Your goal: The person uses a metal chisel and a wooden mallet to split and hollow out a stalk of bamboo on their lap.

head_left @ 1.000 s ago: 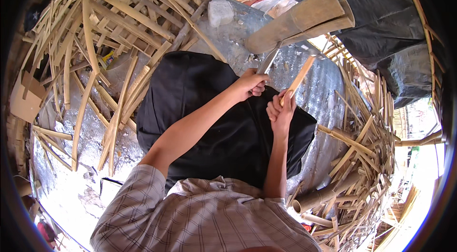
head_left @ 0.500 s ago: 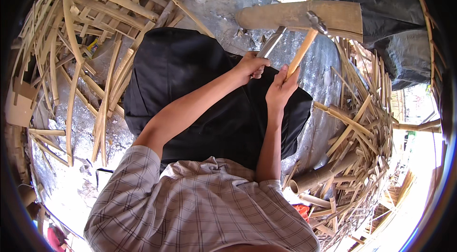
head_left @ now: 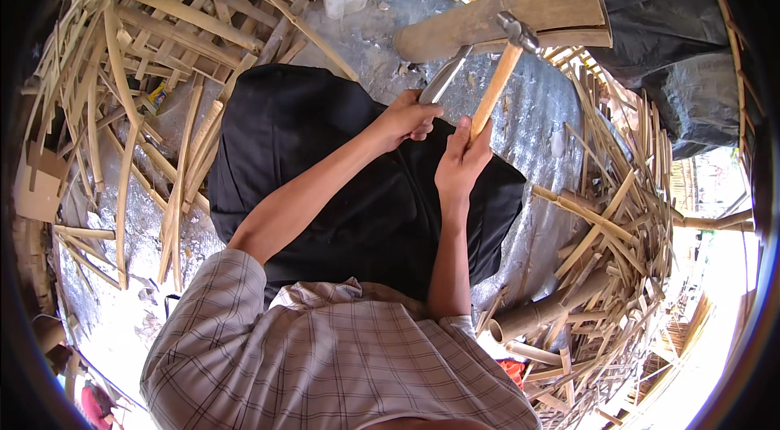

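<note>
No text, label, number or sign can be read. On the small yellow packet, seen among pale split-bamboo strips toward the left edge of the shiny grey ground covering, no print can be made out.

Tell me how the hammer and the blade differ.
The hammer has a pale wooden handle; the blade shows grey metal. The hammer ends in a blunt, wide head, while the blade is slim along its length. The right hand grips the hammer; the left hand grips the blade. Both slant up and rightward in the picture.
</note>
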Motion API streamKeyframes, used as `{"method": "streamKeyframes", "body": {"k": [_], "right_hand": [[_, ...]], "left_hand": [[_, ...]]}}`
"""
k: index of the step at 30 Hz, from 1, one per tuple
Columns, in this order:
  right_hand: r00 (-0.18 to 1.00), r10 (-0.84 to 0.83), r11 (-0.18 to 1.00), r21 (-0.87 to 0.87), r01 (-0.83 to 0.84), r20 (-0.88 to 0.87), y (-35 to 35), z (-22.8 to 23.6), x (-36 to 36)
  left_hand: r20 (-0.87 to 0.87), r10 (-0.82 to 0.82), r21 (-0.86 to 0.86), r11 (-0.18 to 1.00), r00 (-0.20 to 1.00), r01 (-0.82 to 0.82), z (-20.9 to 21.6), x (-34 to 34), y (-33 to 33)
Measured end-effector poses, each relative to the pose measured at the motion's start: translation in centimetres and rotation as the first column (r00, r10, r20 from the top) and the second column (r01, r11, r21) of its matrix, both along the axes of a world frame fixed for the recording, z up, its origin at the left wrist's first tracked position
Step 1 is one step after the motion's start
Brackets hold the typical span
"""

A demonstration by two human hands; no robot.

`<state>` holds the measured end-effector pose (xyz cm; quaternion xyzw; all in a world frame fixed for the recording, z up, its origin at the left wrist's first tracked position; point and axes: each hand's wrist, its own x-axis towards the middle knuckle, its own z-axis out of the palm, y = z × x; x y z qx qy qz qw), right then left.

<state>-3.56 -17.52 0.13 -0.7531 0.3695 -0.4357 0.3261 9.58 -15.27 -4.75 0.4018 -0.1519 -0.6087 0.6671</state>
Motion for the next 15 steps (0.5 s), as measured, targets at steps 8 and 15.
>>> {"method": "streamKeyframes", "body": {"k": [8, 15], "right_hand": [[0.996, 0.017, 0.947, 0.318, -0.043, 0.083, 0.3, -4.7, -2.6], [0.987, 0.144, 0.86, 0.486, -0.159, 0.068, -2.3, 1.4, -0.4]], "left_hand": [[-0.247, -0.092, -0.05, 0.995, 0.965, 0.082, 2.5, 0.6, 3.5], [-0.318, -0.065, -0.097, 0.995, 0.946, 0.036, 3.2, 4.3, 3.2]]}}
